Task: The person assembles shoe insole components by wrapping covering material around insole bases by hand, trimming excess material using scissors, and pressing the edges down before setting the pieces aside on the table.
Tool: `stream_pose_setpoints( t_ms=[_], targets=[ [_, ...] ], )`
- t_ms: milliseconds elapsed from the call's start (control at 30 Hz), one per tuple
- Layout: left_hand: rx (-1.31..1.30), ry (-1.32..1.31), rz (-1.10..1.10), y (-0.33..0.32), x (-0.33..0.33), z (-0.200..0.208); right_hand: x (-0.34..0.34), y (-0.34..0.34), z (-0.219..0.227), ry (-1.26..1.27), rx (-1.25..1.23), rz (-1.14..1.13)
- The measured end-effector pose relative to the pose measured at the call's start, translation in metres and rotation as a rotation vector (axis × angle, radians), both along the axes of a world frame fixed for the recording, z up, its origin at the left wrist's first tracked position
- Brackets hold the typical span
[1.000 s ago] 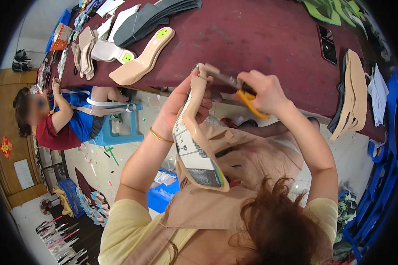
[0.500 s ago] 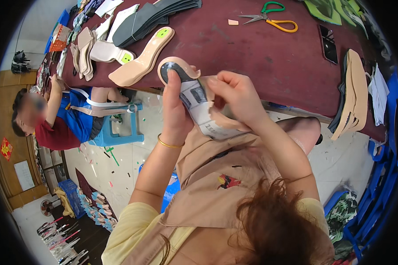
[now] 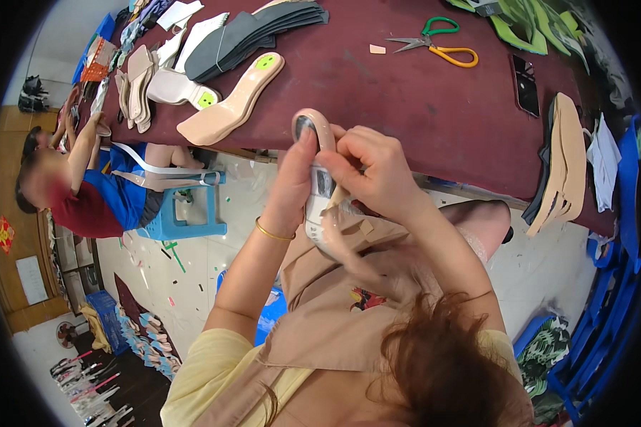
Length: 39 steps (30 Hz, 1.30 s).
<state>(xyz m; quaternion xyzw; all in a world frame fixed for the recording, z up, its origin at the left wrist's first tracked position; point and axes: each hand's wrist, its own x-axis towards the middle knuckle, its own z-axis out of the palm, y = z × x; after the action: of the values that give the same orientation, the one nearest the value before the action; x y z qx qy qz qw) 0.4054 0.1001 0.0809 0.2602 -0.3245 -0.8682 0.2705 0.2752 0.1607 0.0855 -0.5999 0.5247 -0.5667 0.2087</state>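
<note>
A beige shoe sole is held over my lap, close to the table's near edge. Its rounded heel end points up and away, with a dark patch and whitish lining on the face toward me. My left hand is closed round its left side, thumb on the dark heel patch. On the right side, my right hand pinches the beige covering edge with thumb and bent fingers. The sole's lower end is blurred. Just beyond, on the table, lies a finished-looking beige wedge sole with a green sticker.
Green-and-orange scissors, a phone and grey cut pieces lie on the dark red table. Beige strips overhang its right end. A person sits by a blue stool at left.
The sole has turned more upright and shifted slightly right, its lower end swinging toward me. My left hand moved right with it, and my right hand has drawn closer to the heel.
</note>
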Motion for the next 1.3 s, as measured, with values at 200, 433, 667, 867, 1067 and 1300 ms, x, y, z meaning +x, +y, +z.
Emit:
stream_pose_setpoints(
  t_ms=[200, 433, 667, 867, 1067, 1300],
  targets=[
    [-0.239, -0.232, 0.035, -0.011, 0.003, -0.029, 0.01, -0.013, -0.013, 0.098, -0.024, -0.11],
    [-0.281, -0.231, -0.078, -0.008, 0.016, -0.005, 0.012, -0.018, -0.025, -0.373, 0.073, -0.163],
    [-0.541, -0.387, -0.126, -0.001, 0.011, -0.013, 0.008, -0.018, -0.028, -0.073, 0.132, -0.292],
    [-0.14, -0.367, -0.284, 0.005, 0.013, 0.0, -0.03, -0.006, -0.015, 0.022, 0.62, 0.089],
    [-0.093, -0.383, -0.475, 0.002, 0.015, 0.006, -0.033, 0.001, -0.017, 0.746, 0.446, 0.068],
    [-0.071, -0.256, -0.639, 0.003, 0.02, -0.004, -0.035, -0.001, 0.007, 1.048, 0.352, 0.308]
  ],
)
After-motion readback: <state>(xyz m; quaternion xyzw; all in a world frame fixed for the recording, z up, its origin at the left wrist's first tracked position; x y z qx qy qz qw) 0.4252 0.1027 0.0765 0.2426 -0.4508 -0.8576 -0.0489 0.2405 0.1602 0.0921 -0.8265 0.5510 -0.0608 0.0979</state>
